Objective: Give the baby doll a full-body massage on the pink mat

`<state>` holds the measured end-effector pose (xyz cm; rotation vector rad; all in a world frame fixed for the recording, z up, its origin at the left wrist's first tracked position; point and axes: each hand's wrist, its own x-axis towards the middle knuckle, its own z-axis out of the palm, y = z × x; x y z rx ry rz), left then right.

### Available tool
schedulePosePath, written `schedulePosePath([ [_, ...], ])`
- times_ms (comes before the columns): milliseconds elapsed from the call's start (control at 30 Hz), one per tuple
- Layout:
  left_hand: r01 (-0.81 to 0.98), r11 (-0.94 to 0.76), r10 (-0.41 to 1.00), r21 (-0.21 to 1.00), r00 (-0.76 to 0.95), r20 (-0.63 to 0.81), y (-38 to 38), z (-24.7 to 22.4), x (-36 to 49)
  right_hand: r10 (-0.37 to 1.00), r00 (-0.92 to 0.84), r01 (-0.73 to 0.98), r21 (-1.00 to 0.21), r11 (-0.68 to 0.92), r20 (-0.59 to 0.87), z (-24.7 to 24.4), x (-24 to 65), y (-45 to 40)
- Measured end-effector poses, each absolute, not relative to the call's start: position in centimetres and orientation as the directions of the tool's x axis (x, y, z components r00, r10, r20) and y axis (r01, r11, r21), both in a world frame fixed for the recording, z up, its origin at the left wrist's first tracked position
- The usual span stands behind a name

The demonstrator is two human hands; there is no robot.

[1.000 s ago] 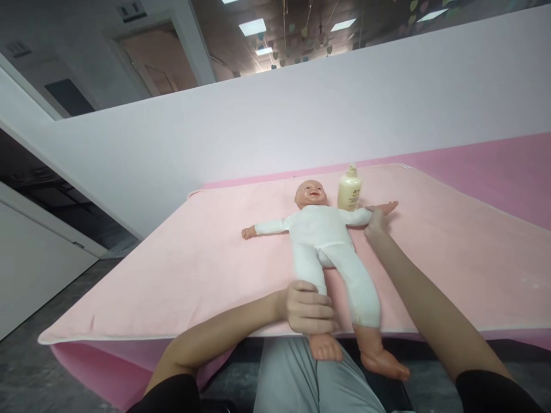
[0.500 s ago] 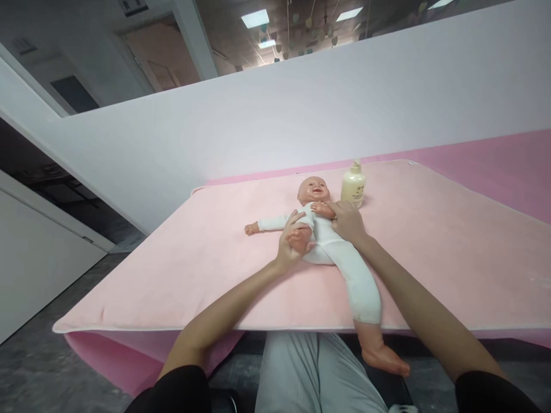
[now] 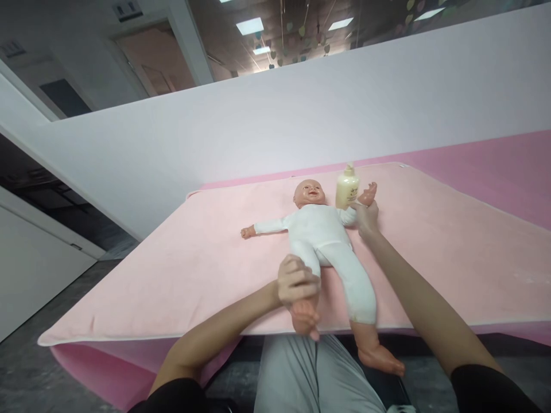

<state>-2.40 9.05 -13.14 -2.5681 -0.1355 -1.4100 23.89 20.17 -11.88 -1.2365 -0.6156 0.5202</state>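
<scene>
A baby doll with a white cloth body lies face up on the pink padded mat, its head away from me. My left hand is wrapped round the doll's lower leg on the left side, just above the bare foot. Out to the right, my right hand grips the doll's forearm near the wrist. The doll's other arm lies stretched out to the left. Its other leg reaches over the mat's front edge. A pump bottle of pale yellow liquid stands beside the doll's head, close to my right hand.
A white wall rises behind the mat, with a window or mirror strip along its top. Pink cloth hangs below the mat's front edge. My legs are under that edge.
The doll's left-side leg came down from its bent position toward me, with my left hand on it. My right hand drew the doll's arm from across the chest out to the right.
</scene>
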Motion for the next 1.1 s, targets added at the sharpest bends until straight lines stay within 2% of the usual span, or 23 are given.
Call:
schedulePosePath([
  [100, -0.063, -0.951, -0.291, -0.302, 0.511, 0.808, 7.8, -13.8, -1.8, 0.647, 0.757, -0.101, -0.963, 0.25, 0.089, -12.6, 24.7, 20.5],
  [133, -0.091, -0.939, -0.333, -0.333, 0.488, 0.807, 7.6, -13.7, -1.6, 0.641, 0.767, -0.137, -0.966, 0.22, 0.037, -12.7, 24.9, 20.6],
  [200, -0.07, -0.935, -0.34, -0.349, 0.463, 0.819, 7.4, -13.2, -1.3, 0.609, 0.789, -0.208, -0.969, 0.133, -0.086, -12.8, 25.3, 20.5],
  [267, -0.002, -0.951, -0.282, -0.31, 0.422, 0.862, 7.5, -12.4, -1.3, 0.564, 0.817, -0.202, -0.975, 0.089, -0.118, -12.7, 25.3, 20.4],
  [300, 0.03, -0.96, -0.243, -0.278, 0.396, 0.885, 7.8, -12.0, -1.4, 0.548, 0.834, -0.146, -0.984, 0.104, -0.066, -12.6, 25.2, 20.2],
  [433, 0.096, -0.986, -0.099, -0.139, 0.339, 0.936, 9.9, -11.1, -1.9, 0.555, 0.761, 0.223, -0.94, 0.26, 0.334, -11.7, 23.9, 19.2],
  [533, 0.112, -0.993, -0.011, -0.046, 0.301, 0.954, 12.4, -11.3, -2.2, 0.604, 0.581, 0.451, -0.833, 0.32, 0.546, -10.9, 22.3, 18.2],
  [633, 0.131, -0.984, 0.155, 0.122, 0.289, 0.945, 14.4, -11.8, -2.2, 0.685, 0.227, 0.676, -0.618, 0.401, 0.692, -10.4, 20.8, 17.5],
  [700, 0.139, -0.962, 0.268, 0.236, 0.302, 0.915, 15.2, -12.1, -2.0, 0.737, -0.049, 0.766, -0.448, 0.461, 0.674, -10.3, 20.2, 17.2],
  [767, 0.148, -0.939, 0.342, 0.311, 0.309, 0.887, 15.4, -12.1, -1.7, 0.761, -0.19, 0.786, -0.369, 0.496, 0.62, -10.3, 20.0, 17.1],
  [833, 0.181, -0.924, 0.376, 0.336, 0.284, 0.882, 15.3, -11.9, -1.5, 0.769, -0.158, 0.758, -0.424, 0.496, 0.619, -10.2, 19.9, 17.0],
  [900, 0.239, -0.924, 0.355, 0.298, 0.252, 0.9, 14.8, -11.5, -1.5, 0.774, -0.038, 0.663, -0.564, 0.493, 0.632, -10.1, 20.0, 16.9],
  [1000, 0.295, -0.952, 0.169, 0.084, 0.278, 0.946, 13.9, -10.5, -1.8, 0.778, 0.228, 0.426, -0.779, 0.46, 0.585, -10.0, 20.4, 17.3],
  [1100, 0.244, -0.952, -0.09, -0.186, 0.358, 0.929, 12.6, -9.7, -2.1, 0.769, 0.481, 0.213, -0.907, 0.363, 0.421, -10.3, 21.1, 18.2],
])
